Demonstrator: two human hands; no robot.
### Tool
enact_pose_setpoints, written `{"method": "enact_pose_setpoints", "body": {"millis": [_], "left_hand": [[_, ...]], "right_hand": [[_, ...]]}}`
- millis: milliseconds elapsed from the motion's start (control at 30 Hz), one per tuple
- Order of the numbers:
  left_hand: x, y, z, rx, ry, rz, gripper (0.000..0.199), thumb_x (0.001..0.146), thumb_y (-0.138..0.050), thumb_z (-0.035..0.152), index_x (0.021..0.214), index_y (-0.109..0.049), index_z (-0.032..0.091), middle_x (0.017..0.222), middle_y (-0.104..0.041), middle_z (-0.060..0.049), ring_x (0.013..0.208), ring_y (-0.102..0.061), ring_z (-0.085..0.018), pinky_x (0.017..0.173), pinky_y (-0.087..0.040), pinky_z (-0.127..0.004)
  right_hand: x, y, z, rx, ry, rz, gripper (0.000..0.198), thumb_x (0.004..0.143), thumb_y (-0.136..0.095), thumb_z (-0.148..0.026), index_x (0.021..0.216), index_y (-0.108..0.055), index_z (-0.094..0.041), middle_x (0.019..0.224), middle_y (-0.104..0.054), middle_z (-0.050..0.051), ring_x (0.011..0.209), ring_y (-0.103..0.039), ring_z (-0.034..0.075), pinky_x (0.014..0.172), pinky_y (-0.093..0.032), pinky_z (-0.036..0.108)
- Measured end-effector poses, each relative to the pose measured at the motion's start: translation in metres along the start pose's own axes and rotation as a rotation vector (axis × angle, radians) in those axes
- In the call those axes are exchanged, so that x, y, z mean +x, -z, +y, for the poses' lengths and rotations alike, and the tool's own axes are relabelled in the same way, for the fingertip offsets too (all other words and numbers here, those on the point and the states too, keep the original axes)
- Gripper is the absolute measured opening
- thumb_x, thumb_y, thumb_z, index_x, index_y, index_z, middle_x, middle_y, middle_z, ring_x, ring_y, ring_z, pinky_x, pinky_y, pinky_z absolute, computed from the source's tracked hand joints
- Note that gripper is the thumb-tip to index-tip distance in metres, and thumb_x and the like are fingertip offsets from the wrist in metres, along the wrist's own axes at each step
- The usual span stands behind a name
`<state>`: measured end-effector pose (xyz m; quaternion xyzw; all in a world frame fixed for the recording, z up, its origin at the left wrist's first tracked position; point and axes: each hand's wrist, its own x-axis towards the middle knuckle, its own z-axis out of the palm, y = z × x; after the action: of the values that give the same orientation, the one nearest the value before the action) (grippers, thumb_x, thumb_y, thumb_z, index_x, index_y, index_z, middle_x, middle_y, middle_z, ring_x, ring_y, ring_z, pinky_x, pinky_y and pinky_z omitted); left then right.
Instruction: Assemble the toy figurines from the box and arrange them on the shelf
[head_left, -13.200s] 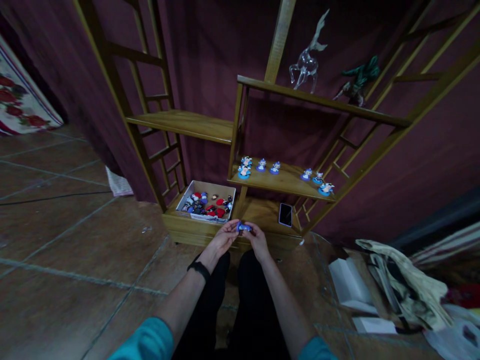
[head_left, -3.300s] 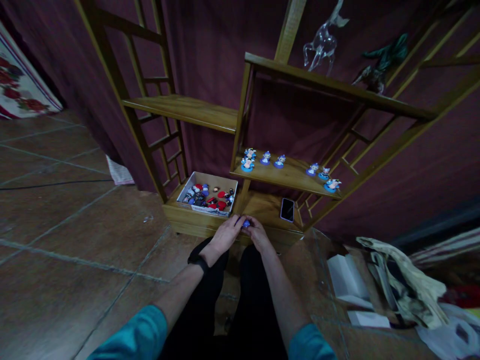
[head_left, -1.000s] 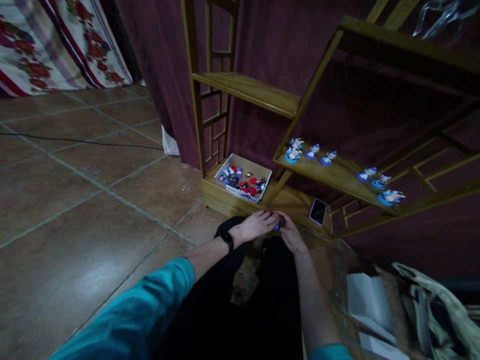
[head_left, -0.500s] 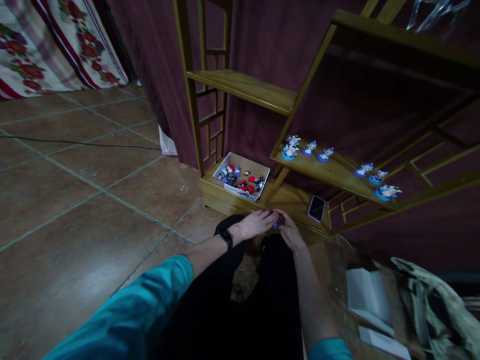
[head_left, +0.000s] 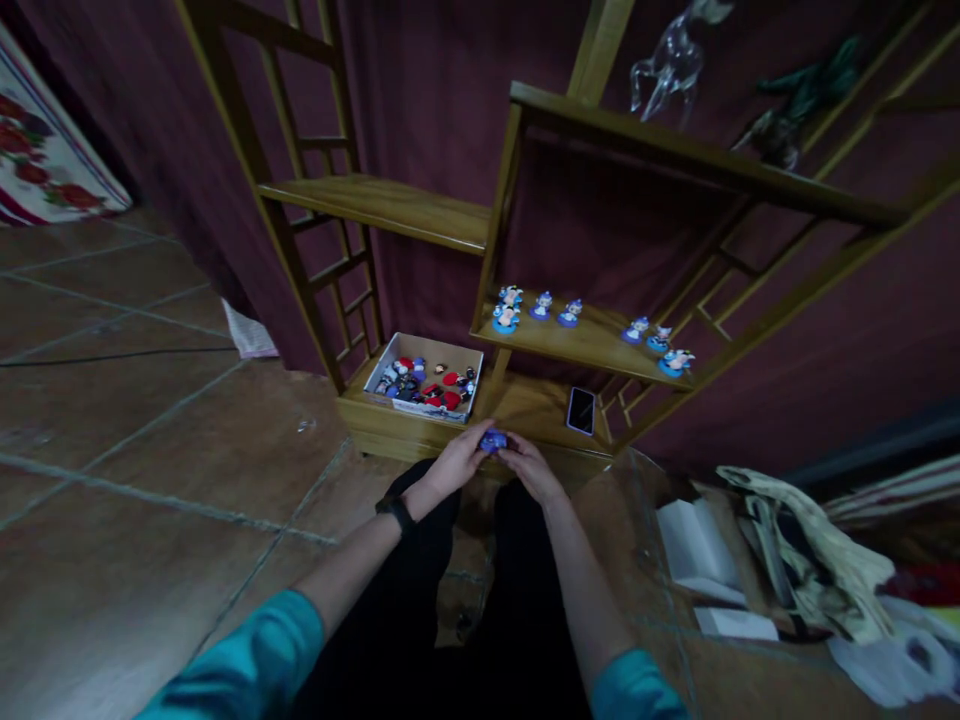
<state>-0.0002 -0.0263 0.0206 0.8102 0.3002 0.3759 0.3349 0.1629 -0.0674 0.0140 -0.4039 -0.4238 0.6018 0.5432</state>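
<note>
Between my two hands, above my knees and in front of the low shelf, is a small purple-blue figurine. My left hand grips its left side, and my right hand has its fingertips closed on the right side. The figurine's finer shape is partly hidden by the fingers. Just beyond my hands, a shallow cardboard box on the bottom shelf holds several small red, blue and dark figurine pieces. Several finished-looking figurines on round bases, such as this purple one, stand on the shelf above.
A phone lies on the bottom shelf at the right. Glass horse figure stands on the upper shelf. White boxes and a cream cloth bag are on the floor at right. A cable crosses the tiles at left.
My view has turned to the right, so the shelf appears further left. The figurine, mostly covered by my fingers before, now shows plainly between both hands.
</note>
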Motion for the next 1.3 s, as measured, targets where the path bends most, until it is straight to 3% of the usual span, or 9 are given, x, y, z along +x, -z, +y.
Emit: {"method": "enact_pose_setpoints", "body": {"millis": [167,400,600,833,1300], "left_hand": [[0.008,-0.007,-0.017,-0.311,0.262,0.054,0.041,0.067,-0.064,0.019,0.107,-0.055,0.018,0.094,-0.065,-0.005,0.086,-0.061,-0.019,0.080,-0.047,-0.032],[0.016,-0.002,-0.018,-0.633,0.432,0.042,0.046,0.057,-0.073,0.025,0.099,-0.061,0.013,0.085,-0.068,-0.006,0.079,-0.062,-0.019,0.081,-0.045,-0.034],[0.018,-0.003,-0.011,-0.787,0.498,0.002,0.047,0.057,-0.074,0.029,0.100,-0.064,0.013,0.093,-0.068,-0.007,0.082,-0.061,-0.019,0.079,-0.044,-0.032],[0.019,-0.004,-0.011,-0.752,0.521,-0.003,0.046,0.057,-0.074,0.028,0.100,-0.065,0.014,0.087,-0.069,-0.006,0.080,-0.061,-0.019,0.081,-0.043,-0.032],[0.020,-0.006,-0.011,-0.842,0.509,-0.008,0.053,0.057,-0.075,0.028,0.106,-0.062,0.013,0.100,-0.066,-0.011,0.091,-0.060,-0.022,0.085,-0.041,-0.035]], "right_hand": [[0.000,-0.001,-0.002,0.002,-0.008,-0.007,0.038,0.064,-0.069,-0.032,0.099,-0.062,-0.020,0.103,-0.064,0.005,0.095,-0.058,0.020,0.085,-0.045,0.036],[0.007,0.001,0.007,0.009,0.017,0.108,0.038,0.062,-0.070,-0.035,0.096,-0.062,-0.020,0.097,-0.063,0.003,0.085,-0.060,0.016,0.080,-0.047,0.034],[0.012,0.002,0.014,-0.065,0.070,0.173,0.033,0.063,-0.068,-0.039,0.089,-0.061,-0.020,0.091,-0.063,0.002,0.079,-0.060,0.015,0.075,-0.048,0.033],[0.016,0.002,0.019,-0.108,0.090,0.229,0.035,0.058,-0.070,-0.040,0.083,-0.057,-0.020,0.082,-0.062,0.000,0.073,-0.058,0.014,0.069,-0.048,0.031],[0.015,0.003,0.017,-0.052,0.070,0.254,0.041,0.057,-0.070,-0.042,0.090,-0.059,-0.020,0.093,-0.062,0.002,0.080,-0.060,0.016,0.074,-0.050,0.033]]}}
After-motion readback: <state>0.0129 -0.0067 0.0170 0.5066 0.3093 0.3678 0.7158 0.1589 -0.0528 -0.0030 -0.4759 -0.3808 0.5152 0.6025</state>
